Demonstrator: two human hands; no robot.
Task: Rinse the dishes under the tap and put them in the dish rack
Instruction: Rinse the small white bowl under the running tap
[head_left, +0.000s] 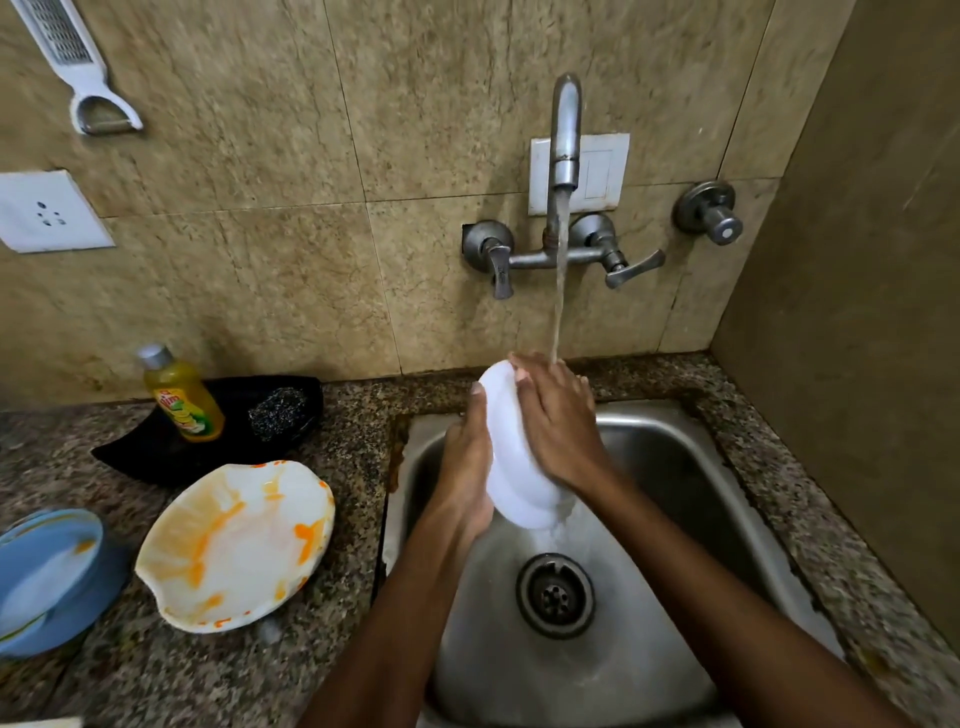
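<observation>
A white plate stands almost on edge over the steel sink, under the stream from the tap. My left hand grips its left side from behind. My right hand lies across its right face, fingers on the top rim where the water lands. Water runs off the plate's lower edge toward the drain. On the counter to the left lies a white plate smeared with orange sauce. Stacked blue dishes sit at the far left edge. No dish rack is in view.
A yellow dish-soap bottle and a steel scrubber rest on a black tray at the back of the granite counter. Tap levers stick out from the tiled wall. A grater hangs top left, above a wall socket.
</observation>
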